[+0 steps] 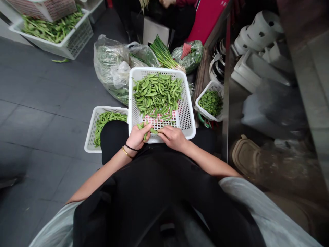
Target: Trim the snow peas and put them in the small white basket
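Observation:
A white perforated basket (pixel 187 113) rests on my lap, heaped with green pea pods (pixel 156 92) toward its far side. My left hand (pixel 137 137) is at the basket's near edge, fingers closed around a few pea pods. My right hand (pixel 172 136) sits beside it, pinching the end of a pea pod (pixel 153 130) that spans between both hands. A black band and a gold bangle circle my left wrist.
A smaller white basket of pods (pixel 90 137) lies on the floor at my left knee. Another small basket of green trimmings (pixel 203 99) stands to the right. Plastic bags of greens (pixel 113 68) and scallions (pixel 164 55) lie ahead. A far crate (pixel 74 43) holds more pods. A metal cabinet wall (pixel 269 120) is right.

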A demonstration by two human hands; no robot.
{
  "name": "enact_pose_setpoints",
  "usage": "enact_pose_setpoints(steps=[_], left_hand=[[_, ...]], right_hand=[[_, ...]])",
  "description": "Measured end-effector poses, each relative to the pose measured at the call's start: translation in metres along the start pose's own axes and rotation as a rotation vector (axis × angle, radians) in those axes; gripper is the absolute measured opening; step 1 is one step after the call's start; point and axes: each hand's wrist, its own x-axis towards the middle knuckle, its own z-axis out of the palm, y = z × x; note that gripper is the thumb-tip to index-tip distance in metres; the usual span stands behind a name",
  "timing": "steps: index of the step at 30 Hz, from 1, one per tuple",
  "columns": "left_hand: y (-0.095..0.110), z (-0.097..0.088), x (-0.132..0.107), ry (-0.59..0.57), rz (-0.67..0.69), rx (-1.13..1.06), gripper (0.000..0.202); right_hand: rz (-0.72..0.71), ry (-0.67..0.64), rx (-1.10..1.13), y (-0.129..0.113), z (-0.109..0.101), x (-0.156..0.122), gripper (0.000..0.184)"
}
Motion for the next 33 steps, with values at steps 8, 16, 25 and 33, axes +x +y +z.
enact_pose_setpoints(steps=[8, 16, 25, 33], left_hand=[[-0.006, 0.002, -0.003, 0.073, 0.082, 0.210, 0.035], [0.004, -0.018, -0.008, -0.453, -0.181, 0.159, 0.033], [0.010, -0.021, -0.009, -0.469, -0.180, 0.203, 0.029], [0.031, -0.001, -0.030, -0.462, 0.077, 0.524, 0.019]], right_hand=[[-0.054, -0.144, -0.186, -0.010, 0.004, 0.003, 0.019], [0.344, -0.114, 0.698, 0.031, -0.031, 0.007, 0.013], [-0.013, -0.166, 0.079, 0.012, -0.038, 0.004, 0.027], [-0.030, -0.225, 0.475, -0.008, -0.007, 0.006, 0.034]])
